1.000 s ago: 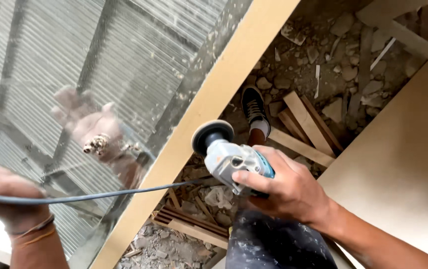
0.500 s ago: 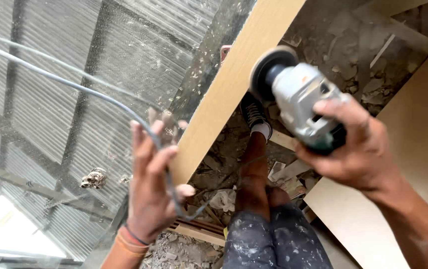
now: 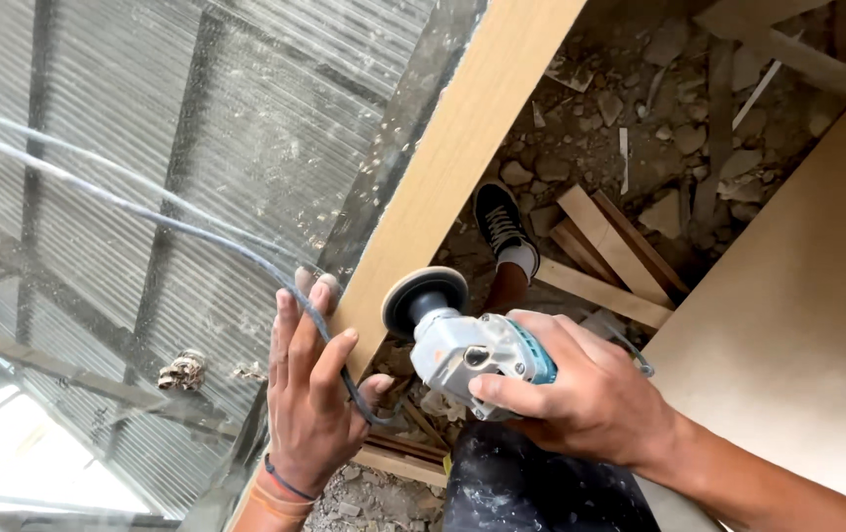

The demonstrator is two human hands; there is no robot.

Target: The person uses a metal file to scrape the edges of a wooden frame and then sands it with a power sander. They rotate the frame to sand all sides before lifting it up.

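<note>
Rubble-strewn floor (image 3: 630,108) at 1 o'clock, mirrored panel (image 3: 176,148) at 10. Angle grinder (image 3: 467,340) is gripped by the right hand (image 3: 590,399), fingers wrapped round its body, disc set beside the wooden edge (image 3: 452,167). Left hand (image 3: 309,394), fingers spread, is pressed flat on that edge with the cable (image 3: 147,212) looped over it, apparently kept off the disc

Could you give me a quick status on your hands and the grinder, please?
Right hand grips grinder, disc beside board edge. Left hand flat on edge, cord across its fingers.
</note>
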